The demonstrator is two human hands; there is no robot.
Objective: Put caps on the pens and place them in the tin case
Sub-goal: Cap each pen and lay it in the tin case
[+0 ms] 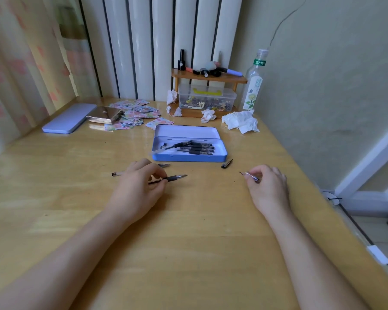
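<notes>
Wooden desk, left hand gripping uncapped pen, right hand pinching cap

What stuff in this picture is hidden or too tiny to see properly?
- Second pen, head view: the left hand covers its middle.
- Cap, head view: the right hand hides its far end.
- Pens in the tin case, head view: they overlap and look small, so the count is unclear.
- Clear box on the shelf, head view: its contents are too small to name.
- Bottle label, head view: too small to read.
</notes>
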